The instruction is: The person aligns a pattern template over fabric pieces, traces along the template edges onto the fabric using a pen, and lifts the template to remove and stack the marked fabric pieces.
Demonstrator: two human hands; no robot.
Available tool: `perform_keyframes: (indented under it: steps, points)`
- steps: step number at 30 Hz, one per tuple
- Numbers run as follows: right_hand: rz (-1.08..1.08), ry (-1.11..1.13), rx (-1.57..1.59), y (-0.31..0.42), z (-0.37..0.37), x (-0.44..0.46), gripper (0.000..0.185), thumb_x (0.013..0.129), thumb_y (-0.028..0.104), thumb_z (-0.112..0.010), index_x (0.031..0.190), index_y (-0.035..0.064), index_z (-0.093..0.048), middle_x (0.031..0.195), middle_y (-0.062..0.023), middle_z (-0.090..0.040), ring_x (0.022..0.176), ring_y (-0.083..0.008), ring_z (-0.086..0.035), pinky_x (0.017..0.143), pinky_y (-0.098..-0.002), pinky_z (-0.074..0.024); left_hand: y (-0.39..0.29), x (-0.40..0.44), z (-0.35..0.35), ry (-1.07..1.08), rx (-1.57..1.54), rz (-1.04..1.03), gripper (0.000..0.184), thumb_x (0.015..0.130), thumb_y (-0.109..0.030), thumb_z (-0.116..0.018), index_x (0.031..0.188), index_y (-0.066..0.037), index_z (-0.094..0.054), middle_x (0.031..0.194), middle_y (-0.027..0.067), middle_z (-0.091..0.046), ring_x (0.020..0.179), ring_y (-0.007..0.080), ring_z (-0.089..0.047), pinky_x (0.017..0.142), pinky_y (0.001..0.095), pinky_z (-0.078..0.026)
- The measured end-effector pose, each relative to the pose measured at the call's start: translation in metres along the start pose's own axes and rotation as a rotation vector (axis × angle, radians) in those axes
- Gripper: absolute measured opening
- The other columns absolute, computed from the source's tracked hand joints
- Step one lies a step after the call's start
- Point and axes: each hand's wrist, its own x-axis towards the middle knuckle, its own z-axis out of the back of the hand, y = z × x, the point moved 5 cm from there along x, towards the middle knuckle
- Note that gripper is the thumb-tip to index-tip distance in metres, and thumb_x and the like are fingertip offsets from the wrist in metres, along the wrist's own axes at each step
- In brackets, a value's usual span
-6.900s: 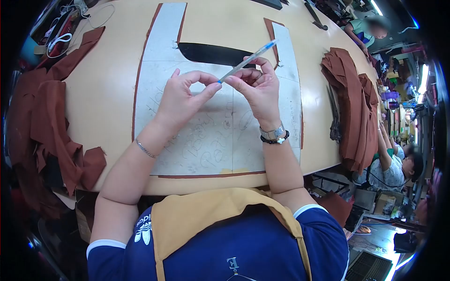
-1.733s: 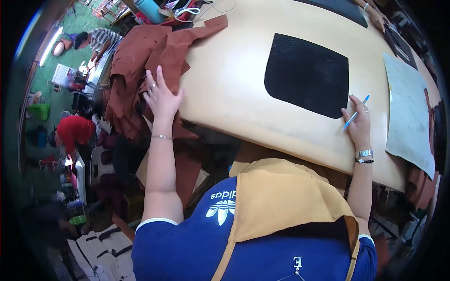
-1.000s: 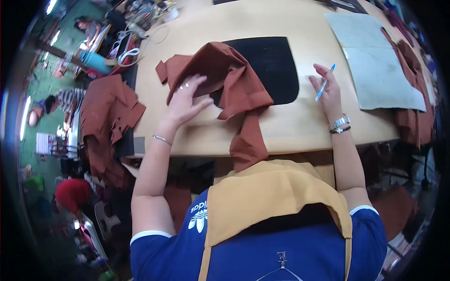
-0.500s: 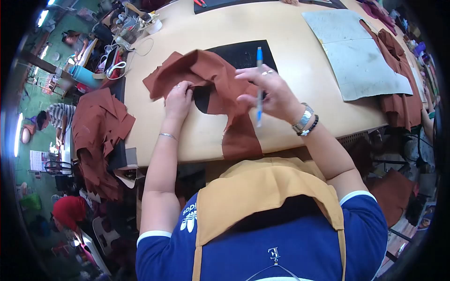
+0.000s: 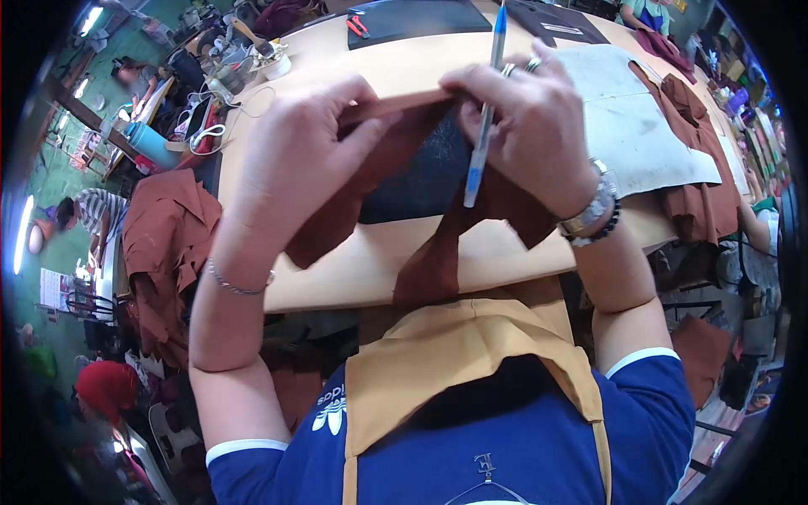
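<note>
A brown cloth piece point(image 5: 425, 273) hangs between my hands, raised above the table. My left hand point(image 5: 307, 151) pinches its upper edge on the left. On the right, my right hand point(image 5: 526, 126) grips the cloth's other end, with a blue-tipped pen point(image 5: 482, 139) also held between its fingers. The pen stands nearly upright. Behind the cloth a black panel point(image 5: 408, 172) lies flat on the table, partly covered from view. A pale pattern sheet point(image 5: 635, 126) lies to the right of my right hand.
Brown cloth pieces point(image 5: 168, 227) are heaped at the table's left edge; more brown cloth point(image 5: 694, 181) lies right. At the back are a black mat point(image 5: 429, 21), red pliers point(image 5: 358, 27) and a white tub point(image 5: 271, 63). A blue bottle point(image 5: 151, 145) stands left. Other people sit around.
From the left heap, the brown cloth came onto the table and is now lifted by both hands. My right hand moved left from beside the black panel and took hold, keeping the pen.
</note>
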Motion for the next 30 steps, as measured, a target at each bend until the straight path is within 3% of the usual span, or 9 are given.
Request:
perform_keyframes:
  steps: [2,6,7,8,11,15,20,26,30]
  points:
    - [0.089,-0.008,-0.049,-0.003,0.018,0.011,0.02,0.077,0.007,-0.064,0.095,0.0144,-0.071,0.064,-0.0093,-0.062,0.072,-0.0269,-0.063,0.09,-0.0468,-0.0451,-0.006,0.007,0.018,-0.009,0.069,-0.055,0.013,0.086,-0.011,-0.07,0.085,0.0,-0.063,0.068,-0.0015,-0.058,0.066,0.0018,-0.049,0.058,0.0211,-0.043]
    - [-0.295,0.549,0.107,-0.027,0.034,0.024,0.023,0.079,0.003,-0.064,0.1,0.0106,-0.07,0.067,-0.01,-0.063,0.073,-0.0266,-0.063,0.077,-0.0382,-0.0482,0.012,0.016,0.042,0.24,-0.282,0.119,0.012,0.091,-0.012,-0.066,0.088,-0.001,-0.064,0.074,-0.0046,-0.061,0.07,0.0009,-0.053,0.062,0.0186,-0.044]
    - [-0.232,0.521,0.274,-0.037,0.03,0.024,0.021,0.082,0.0,-0.063,0.102,0.007,-0.069,0.069,-0.0115,-0.063,0.069,-0.0235,-0.061,0.069,-0.0328,-0.0484,0.015,0.019,0.043,0.307,-0.378,0.144,0.012,0.092,-0.012,-0.065,0.088,-0.001,-0.064,0.076,-0.005,-0.062,0.071,0.0007,-0.053,0.063,0.0183,-0.045]
    - [0.192,0.287,0.053,-0.029,0.043,0.037,0.018,0.085,-0.001,-0.063,0.101,0.0039,-0.068,0.075,-0.0127,-0.065,0.069,-0.0195,-0.061,0.065,-0.0328,-0.0486,0.014,0.023,0.044,0.312,-0.401,0.141,0.012,0.093,-0.013,-0.064,0.089,-0.001,-0.064,0.076,-0.0048,-0.062,0.072,0.0005,-0.054,0.064,0.0184,-0.045]
    - [0.202,0.126,0.553,-0.01,0.047,0.048,0.022,0.087,0.013,-0.068,0.105,0.0018,-0.067,0.087,-0.0146,-0.069,0.08,-0.0203,-0.066,0.074,-0.0307,-0.052,-0.006,0.035,0.038,0.288,-0.373,0.075,0.018,0.096,-0.018,-0.059,0.09,-0.001,-0.065,0.079,-0.0046,-0.063,0.074,-0.0004,-0.054,0.066,0.0192,-0.048]
    - [-0.164,0.546,0.495,-0.006,0.048,0.05,0.029,0.084,0.024,-0.074,0.102,0.0027,-0.066,0.077,-0.0078,-0.069,0.062,-0.0091,-0.065,0.054,-0.0265,-0.0537,-0.024,0.044,0.022,0.311,-0.406,0.042,0.02,0.096,-0.018,-0.059,0.094,0.001,-0.067,0.081,-0.0043,-0.064,0.075,-0.0002,-0.054,0.067,0.0192,-0.048]
    - [-0.514,0.679,0.313,-0.019,0.053,0.056,0.028,0.085,0.031,-0.073,0.094,0.0057,-0.065,0.071,-0.0071,-0.067,0.061,-0.012,-0.065,0.054,-0.0269,-0.0521,-0.006,0.057,0.029,0.317,-0.363,0.06,0.02,0.097,-0.017,-0.058,0.096,0.0,-0.067,0.082,-0.0028,-0.065,0.075,0.0018,-0.056,0.068,0.0194,-0.048]
    - [0.07,0.261,0.334,-0.028,0.025,0.042,0.014,0.08,0.017,-0.073,0.088,0.0073,-0.067,0.068,-0.0087,-0.064,0.061,-0.0226,-0.063,0.056,-0.0333,-0.0485,-0.034,0.065,-0.009,0.421,-0.396,0.001,0.026,0.098,-0.02,-0.054,0.105,0.002,-0.067,0.086,0.0013,-0.067,0.077,0.0052,-0.059,0.074,0.0225,-0.05]
    - [0.189,0.15,0.166,-0.027,0.032,0.054,0.005,0.08,0.007,-0.066,0.085,0.0067,-0.067,0.063,-0.0091,-0.06,0.06,-0.0256,-0.061,0.06,-0.0352,-0.0474,-0.028,0.077,0.0,0.326,0.201,-0.081,0.029,0.096,-0.023,-0.058,0.107,0.003,-0.067,0.082,-0.0001,-0.066,0.074,0.002,-0.057,0.07,0.0219,-0.049]
